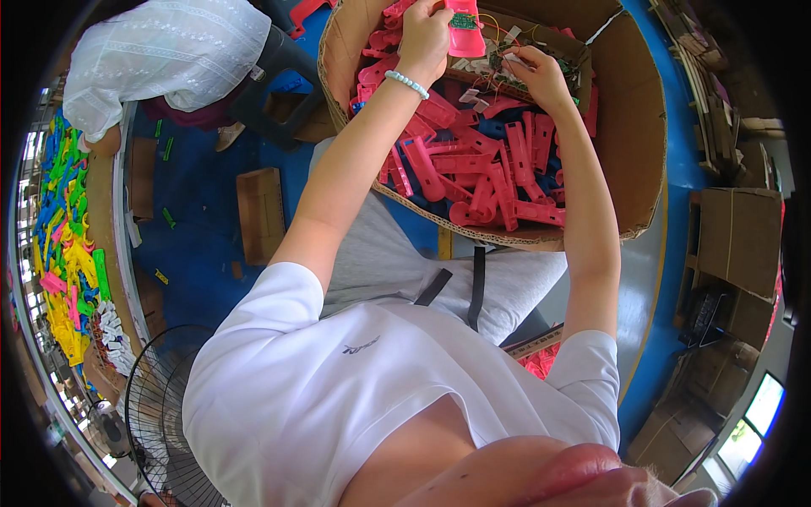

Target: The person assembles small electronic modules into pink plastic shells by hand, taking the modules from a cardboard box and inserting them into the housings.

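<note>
My left hand point(425, 40) is closed on a pink plastic shell point(467, 44), held up over the big cardboard box point(629, 160). A small green circuit board point(462, 22) lies in that shell, with thin wires near it. To the right, my right hand point(541, 78) has its fingers pinched together above a smaller open carton point(585, 72) of wires and small white parts. What the fingertips grip there is too small to make out. Many loose pink plastic shells point(481, 165) fill the big box below both hands.
At the left, a long table holds heaps of coloured plastic pieces point(72, 262). Near it stand a black fan point(169, 414) and a person in a white patterned garment point(165, 55) beside a dark stool point(274, 93). Stacked cardboard boxes point(739, 241) line the right side.
</note>
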`<action>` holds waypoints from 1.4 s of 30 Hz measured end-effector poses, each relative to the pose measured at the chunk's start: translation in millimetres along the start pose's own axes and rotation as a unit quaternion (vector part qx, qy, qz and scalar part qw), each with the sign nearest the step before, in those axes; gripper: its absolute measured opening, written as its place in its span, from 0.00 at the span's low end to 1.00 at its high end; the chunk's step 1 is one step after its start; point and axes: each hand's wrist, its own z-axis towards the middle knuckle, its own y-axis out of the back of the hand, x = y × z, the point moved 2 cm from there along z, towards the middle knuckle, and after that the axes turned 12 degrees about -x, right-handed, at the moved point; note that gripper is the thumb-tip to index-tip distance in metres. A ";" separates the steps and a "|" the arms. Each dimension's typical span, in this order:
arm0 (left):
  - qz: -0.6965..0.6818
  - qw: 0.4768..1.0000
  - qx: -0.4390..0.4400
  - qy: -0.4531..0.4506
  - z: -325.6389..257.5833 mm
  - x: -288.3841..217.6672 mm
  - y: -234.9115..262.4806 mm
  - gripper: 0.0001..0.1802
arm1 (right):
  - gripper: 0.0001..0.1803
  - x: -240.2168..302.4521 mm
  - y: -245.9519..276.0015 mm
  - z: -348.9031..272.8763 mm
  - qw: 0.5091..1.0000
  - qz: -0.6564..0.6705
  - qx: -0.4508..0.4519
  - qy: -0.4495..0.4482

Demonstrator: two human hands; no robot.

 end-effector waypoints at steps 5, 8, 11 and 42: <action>-0.086 0.982 0.058 0.155 -9.8 -11.8 -6.0 0.17 | 0.13 10.1 6.6 -2.8 0.996 0.006 0.033 -0.081; -0.088 0.984 0.060 0.142 -11.4 -15.1 -8.8 0.17 | 0.14 4.9 8.6 -0.7 0.995 -0.013 0.045 -0.088; -0.070 0.984 0.087 0.140 -12.6 -15.3 -8.5 0.16 | 0.13 8.9 8.3 -0.2 0.996 0.014 0.042 -0.080; 0.178 0.947 0.134 -0.231 -34.8 -68.9 -24.5 0.19 | 0.12 63.4 31.6 7.8 0.969 0.240 -0.006 -0.059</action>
